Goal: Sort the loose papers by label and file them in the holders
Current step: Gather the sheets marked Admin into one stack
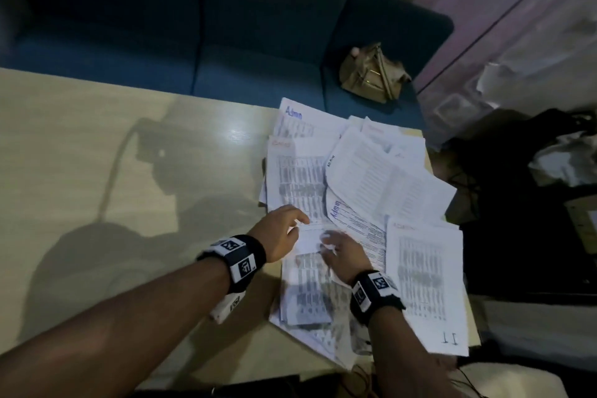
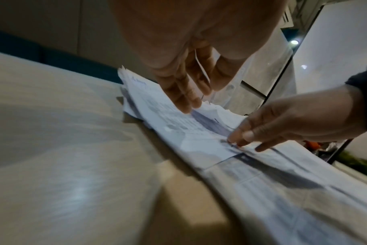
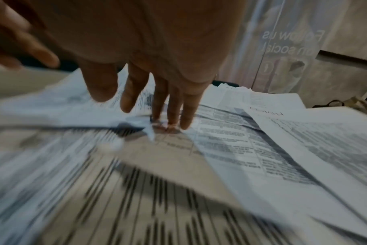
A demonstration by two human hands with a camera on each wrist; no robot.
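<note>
A loose pile of white printed papers point(image 1: 355, 178) covers the right end of the beige table point(image 1: 129, 171). Several sheets read "Admin" in blue or red, such as the far one point(image 1: 297, 116). A sheet marked "IT" point(image 1: 426, 284) lies at the near right. My left hand point(image 1: 290, 223) reaches over the pile's left edge with straight fingers point(image 2: 186, 102), the tips at or just above a sheet. My right hand point(image 1: 336, 245) presses straight fingertips point(image 3: 170, 122) onto a table-printed sheet point(image 1: 310, 281), the thumb held apart. It also shows in the left wrist view point(image 2: 247, 137). No holders are in view.
A dark blue sofa point(image 1: 161, 42) runs along the table's far side with a tan handbag point(image 1: 371, 74) on its seat. Dark bags and clutter point(image 1: 517, 155) sit off the table's right edge. The table's left half shows only shadows.
</note>
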